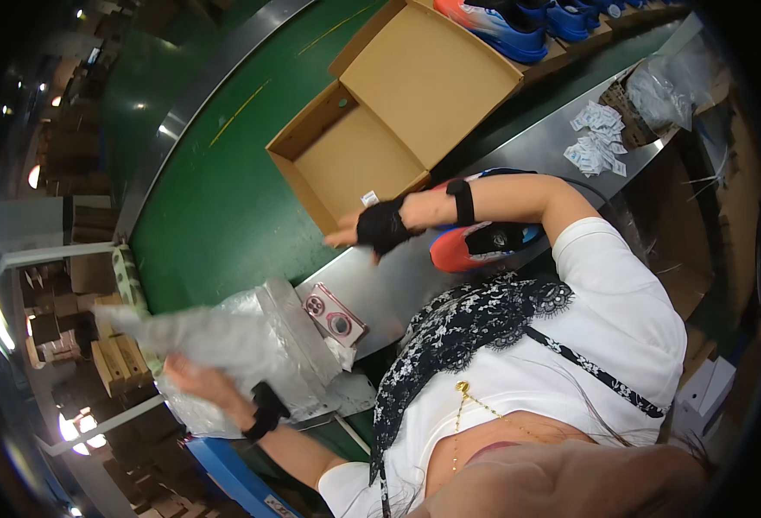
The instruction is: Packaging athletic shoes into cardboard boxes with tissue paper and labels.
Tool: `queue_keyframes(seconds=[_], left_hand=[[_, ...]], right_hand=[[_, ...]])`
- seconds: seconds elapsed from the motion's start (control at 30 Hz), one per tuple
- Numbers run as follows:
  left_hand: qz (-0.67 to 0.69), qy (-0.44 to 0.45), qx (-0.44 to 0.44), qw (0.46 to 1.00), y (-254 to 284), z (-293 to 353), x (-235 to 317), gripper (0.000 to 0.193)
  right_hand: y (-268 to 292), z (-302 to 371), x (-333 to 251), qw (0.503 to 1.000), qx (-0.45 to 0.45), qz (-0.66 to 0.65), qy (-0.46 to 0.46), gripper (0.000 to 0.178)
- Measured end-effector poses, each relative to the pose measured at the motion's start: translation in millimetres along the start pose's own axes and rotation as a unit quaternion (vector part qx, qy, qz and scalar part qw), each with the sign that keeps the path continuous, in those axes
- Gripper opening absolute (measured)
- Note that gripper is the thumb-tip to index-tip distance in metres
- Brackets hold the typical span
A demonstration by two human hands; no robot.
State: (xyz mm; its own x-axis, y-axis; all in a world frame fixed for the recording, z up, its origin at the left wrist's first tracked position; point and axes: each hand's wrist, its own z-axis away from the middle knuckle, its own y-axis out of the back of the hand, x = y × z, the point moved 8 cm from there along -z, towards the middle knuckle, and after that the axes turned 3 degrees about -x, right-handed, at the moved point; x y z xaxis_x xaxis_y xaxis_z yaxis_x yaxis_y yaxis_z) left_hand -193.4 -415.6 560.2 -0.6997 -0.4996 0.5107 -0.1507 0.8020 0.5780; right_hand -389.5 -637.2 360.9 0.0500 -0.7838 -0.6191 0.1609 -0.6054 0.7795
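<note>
My left hand (pixel 197 382), wearing a black wrist band, grips a thin whitish sheet (pixel 186 335), blurred by motion. The sheet hangs over a pile of greyish translucent sheets in clear plastic (pixel 298 345). My right hand (pixel 379 229), in a black fingerless glove, has its fingers stretched out beside the near edge of an open brown cardboard box (pixel 311 194). A small white packet (pixel 369 198) lies at that box edge near the glove. Beneath my right forearm are red-and-blue sports shoes (pixel 467 248), partly hidden by the arm.
A pink phone (pixel 336 312) lies on the metal ledge beside the plastic. Several white sachets (pixel 596 142) are heaped near a basket of clear bags (pixel 657 95). More blue-and-orange shoes (pixel 519 30) stand at the back right. A green belt (pixel 216 207) runs behind the box.
</note>
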Motion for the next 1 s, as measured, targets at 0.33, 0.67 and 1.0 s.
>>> queue_keyframes(seconds=[0.33,0.67,1.0], left_hand=[[0.338,-0.097,-0.279,0.894,-220.4,88.7,275.5,0.042],[-0.149,-0.292,-0.363,0.872,-294.1,164.7,137.2,0.058],[0.158,0.465,-0.423,0.762,-317.8,165.9,-91.3,0.094]], right_hand=[[119.9,179.8,92.1,0.684,0.544,-0.476,-0.092,0.022],[167.5,414.5,235.2,0.409,0.831,-0.366,-0.088,0.006],[133.6,415.5,176.8,0.496,0.764,-0.328,-0.251,0.031]])
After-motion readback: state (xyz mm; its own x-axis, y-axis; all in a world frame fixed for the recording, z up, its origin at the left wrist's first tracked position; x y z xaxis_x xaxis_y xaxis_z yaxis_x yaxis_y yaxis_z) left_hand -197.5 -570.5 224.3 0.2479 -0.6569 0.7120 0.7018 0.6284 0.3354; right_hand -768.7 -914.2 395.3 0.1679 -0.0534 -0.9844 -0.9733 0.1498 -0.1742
